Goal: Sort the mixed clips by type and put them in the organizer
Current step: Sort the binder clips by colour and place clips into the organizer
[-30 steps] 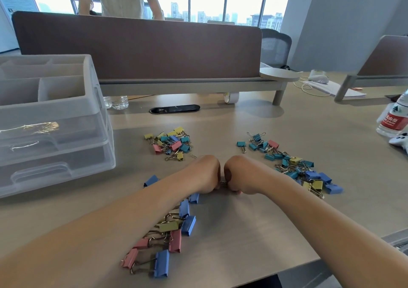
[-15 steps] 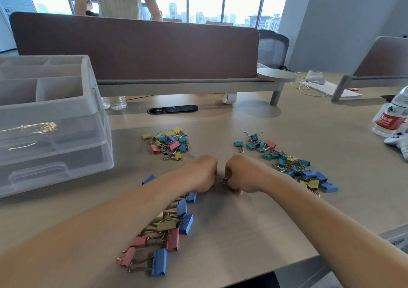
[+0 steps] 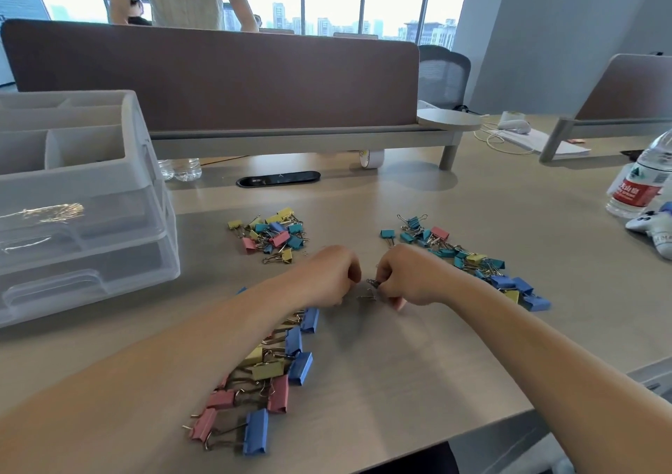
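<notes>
One tiny silver metal clip [image 3: 372, 283] is pinched in the right hand [image 3: 414, 279], low over the tan worktop [image 3: 400, 364]. The left hand [image 3: 332, 273] is curled close beside it; I cannot tell if it holds anything. Such clips look light, hard and springy, so pinching the wire loops seems best. Big pink, blue and yellow binder clips [image 3: 267, 370] lie under the left arm. Small coloured clips sit in a left pile [image 3: 279, 238] and a right pile [image 3: 472, 258] further out. The clear plastic drawer organizer [image 3: 109, 226] stands well left.

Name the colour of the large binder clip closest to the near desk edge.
The binder clip is blue; the head view shows it best.
</notes>
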Available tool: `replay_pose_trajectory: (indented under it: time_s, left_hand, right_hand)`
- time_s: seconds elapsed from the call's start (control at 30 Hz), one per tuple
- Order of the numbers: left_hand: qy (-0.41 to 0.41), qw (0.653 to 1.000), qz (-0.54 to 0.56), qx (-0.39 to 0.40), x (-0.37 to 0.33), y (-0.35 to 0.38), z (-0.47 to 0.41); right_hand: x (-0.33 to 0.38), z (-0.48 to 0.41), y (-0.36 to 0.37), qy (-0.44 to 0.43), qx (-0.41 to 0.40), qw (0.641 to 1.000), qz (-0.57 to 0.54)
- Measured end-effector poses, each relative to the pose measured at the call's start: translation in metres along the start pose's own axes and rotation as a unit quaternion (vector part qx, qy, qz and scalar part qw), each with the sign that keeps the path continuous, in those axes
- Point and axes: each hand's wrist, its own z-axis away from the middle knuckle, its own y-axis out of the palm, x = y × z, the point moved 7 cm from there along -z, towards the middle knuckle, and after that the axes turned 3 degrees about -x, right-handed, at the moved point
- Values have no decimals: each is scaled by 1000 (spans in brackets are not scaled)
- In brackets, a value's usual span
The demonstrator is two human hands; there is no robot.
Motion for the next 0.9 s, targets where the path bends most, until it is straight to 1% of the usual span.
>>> replay_pose_trajectory:
  time_s: [0.07,0.2,0.27,0.4,0.5,0.7,0.9]
  left_hand:
    - [1,1000,1,9,-3,2,-1]
    - [12,1000,3,14,-11,7,-3]
    - [19,1000,-9,15,-15,9,-5]
    - [28,999,-24,37,-18,13,-8]
    - [30,997,-35,62,-19,16,-8]
    - [46,996,-60,57,-17,16,-11]
    - [32,996,-62,59,-17,16,-12]
  right_hand:
    - [-3,-1,-1,8,4,1000,16]
    - [-8,-4,1,11,17,995,94]
    - [-10,-2,0,9,14,994,104]
    - [-13,2,-7,14,-14,999,34]
    - [-16,2,-6,18,-14,999,27]
    - [-17,3,-3,15,2,1000,19]
    - [-15,2,1,9,9,1000,2]
